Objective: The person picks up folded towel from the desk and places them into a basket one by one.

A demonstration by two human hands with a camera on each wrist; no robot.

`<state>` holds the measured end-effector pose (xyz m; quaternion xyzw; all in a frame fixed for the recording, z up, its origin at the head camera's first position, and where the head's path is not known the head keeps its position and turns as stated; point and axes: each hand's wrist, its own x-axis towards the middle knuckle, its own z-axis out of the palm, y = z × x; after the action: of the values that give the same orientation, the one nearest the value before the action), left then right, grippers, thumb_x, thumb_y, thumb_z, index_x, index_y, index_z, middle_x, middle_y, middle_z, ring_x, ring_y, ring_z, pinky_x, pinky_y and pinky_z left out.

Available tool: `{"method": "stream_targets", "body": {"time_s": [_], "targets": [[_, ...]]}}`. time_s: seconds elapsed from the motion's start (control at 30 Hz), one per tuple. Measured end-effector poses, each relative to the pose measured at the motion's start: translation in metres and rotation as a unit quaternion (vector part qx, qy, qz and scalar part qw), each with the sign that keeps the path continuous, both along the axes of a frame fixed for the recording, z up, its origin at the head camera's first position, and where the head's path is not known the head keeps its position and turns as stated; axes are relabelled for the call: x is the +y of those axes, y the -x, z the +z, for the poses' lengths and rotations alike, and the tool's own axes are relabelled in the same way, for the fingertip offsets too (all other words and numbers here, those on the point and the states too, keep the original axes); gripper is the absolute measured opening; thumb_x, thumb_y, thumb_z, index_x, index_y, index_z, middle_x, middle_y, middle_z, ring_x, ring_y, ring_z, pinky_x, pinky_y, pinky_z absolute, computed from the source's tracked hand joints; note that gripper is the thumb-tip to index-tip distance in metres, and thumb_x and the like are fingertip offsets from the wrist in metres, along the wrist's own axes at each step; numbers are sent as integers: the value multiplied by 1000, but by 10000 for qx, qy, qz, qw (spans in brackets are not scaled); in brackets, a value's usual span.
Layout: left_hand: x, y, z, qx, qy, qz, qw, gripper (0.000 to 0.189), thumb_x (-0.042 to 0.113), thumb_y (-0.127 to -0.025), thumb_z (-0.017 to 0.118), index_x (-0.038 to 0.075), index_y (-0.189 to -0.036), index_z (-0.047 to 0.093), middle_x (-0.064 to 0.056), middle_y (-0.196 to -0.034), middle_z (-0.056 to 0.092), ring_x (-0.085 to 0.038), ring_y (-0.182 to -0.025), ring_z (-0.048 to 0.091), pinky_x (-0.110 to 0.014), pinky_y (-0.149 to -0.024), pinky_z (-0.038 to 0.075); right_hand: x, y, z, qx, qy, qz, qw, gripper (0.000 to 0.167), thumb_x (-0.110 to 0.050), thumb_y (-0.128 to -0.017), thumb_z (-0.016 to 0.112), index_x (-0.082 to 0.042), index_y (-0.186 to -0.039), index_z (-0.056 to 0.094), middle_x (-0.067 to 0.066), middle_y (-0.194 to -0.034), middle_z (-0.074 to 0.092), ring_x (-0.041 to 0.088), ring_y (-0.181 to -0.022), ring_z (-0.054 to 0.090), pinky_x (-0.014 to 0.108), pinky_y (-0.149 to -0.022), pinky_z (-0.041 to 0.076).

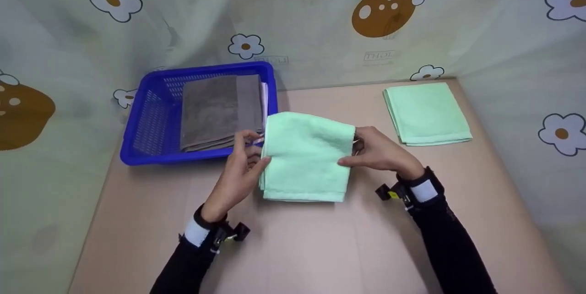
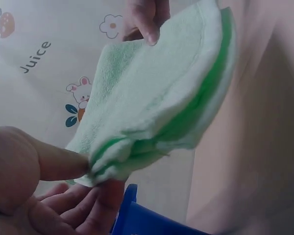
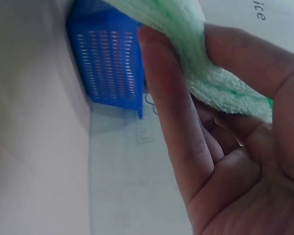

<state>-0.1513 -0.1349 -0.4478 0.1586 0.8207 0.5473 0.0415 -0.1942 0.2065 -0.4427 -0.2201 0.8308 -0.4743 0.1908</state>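
Both hands hold up a folded mint-green towel (image 1: 307, 156) above the table, just in front of the basket's right corner. My left hand (image 1: 237, 177) pinches its left edge, thumb on the near face and fingers behind; the left wrist view shows the folded layers (image 2: 115, 156) squeezed there. On the opposite edge, my right hand (image 1: 382, 152) pinches the towel between thumb and fingers, which the right wrist view shows close up. A blue plastic basket (image 1: 130, 147) holds a folded grey-brown towel (image 1: 210, 111), with a strip of something pale beside it.
A second folded mint-green towel (image 1: 428, 113) lies at the table's back right. The beige tabletop (image 1: 311, 248) extends in front of the hands. A pale curtain (image 1: 316, 33) printed with flowers and fruit hangs behind and at both sides.
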Motion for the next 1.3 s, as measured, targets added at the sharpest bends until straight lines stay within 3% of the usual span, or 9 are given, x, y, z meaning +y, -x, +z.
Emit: {"method": "stream_targets", "body": {"time_s": [0.2,0.37,0.5,0.6,0.67,0.83,1.03,1.2,1.3], "targets": [[0,3,1,948,184,45,9953,13,10,-108,52,15,-112,64,1,-101,63,-14,-79,51,-26,-69,43,-11,0,-3,563,513,-589,9954,90,-16,-89,83,-20,-163,32,12,-117,69,25,-91,68,33,-76,61],[-1,5,2,1063,-111,108,9942,25,12,-110,48,16,-128,66,1,-124,62,-13,-80,48,-24,-67,40,-24,0,-6,1497,1023,-811,9801,103,-7,-92,77,-25,-168,9,13,-99,66,20,-82,66,27,-75,59],[-7,7,5,1072,-380,105,9935,40,8,-107,53,13,-147,54,-3,-145,54,-13,-114,55,-21,-90,45,-36,0,-2,2283,997,-846,9648,71,-6,-97,71,-13,-159,36,11,-110,64,15,-82,65,23,-75,57],[-16,14,7,1399,-381,154,9893,48,5,-105,57,10,-152,50,-7,-150,52,-16,-138,45,-22,-109,36,-50,5,3,2672,1010,-956,9536,34,-7,-99,68,-10,-133,66,10,-111,63,14,-85,65,23,-75,56],[-25,20,8,1661,-368,299,9850,47,3,-104,57,9,-151,53,-10,-147,54,-18,-134,49,-22,-100,41,-60,12,4,2813,1071,-1026,9481,20,-8,-100,68,-10,-118,76,8,-107,64,15,-88,65,23,-77,56],[-45,33,10,1991,-487,827,9753,36,-2,-104,54,9,-135,69,-12,-143,56,-18,-123,54,-19,-83,45,-90,29,11,2908,1244,-1093,9423,19,-6,-99,68,-6,-116,78,10,-112,67,16,-93,68,25,-80,58],[-65,46,10,2251,-434,1493,9618,38,-5,-106,47,6,-135,68,-13,-149,55,-24,-139,50,-20,-106,44,-129,46,24,2783,1041,-1089,9486,24,-1,-100,64,-1,-122,73,15,-119,64,21,-100,66,24,-86,57],[-82,52,8,1894,-484,1778,9645,43,-9,-103,49,4,-140,63,-11,-156,48,-22,-145,42,-19,-110,38,-159,62,26,2384,730,-964,9636,28,-3,-102,60,0,-129,69,15,-120,61,20,-98,64,23,-86,54],[-91,55,6,1579,-437,1879,9684,51,-11,-96,54,5,-145,59,-11,-160,42,-22,-150,36,-29,-116,35,-173,73,23,2181,503,-946,9700,32,-9,-100,65,-2,-132,67,15,-127,59,20,-104,60,27,-91,52]]}}
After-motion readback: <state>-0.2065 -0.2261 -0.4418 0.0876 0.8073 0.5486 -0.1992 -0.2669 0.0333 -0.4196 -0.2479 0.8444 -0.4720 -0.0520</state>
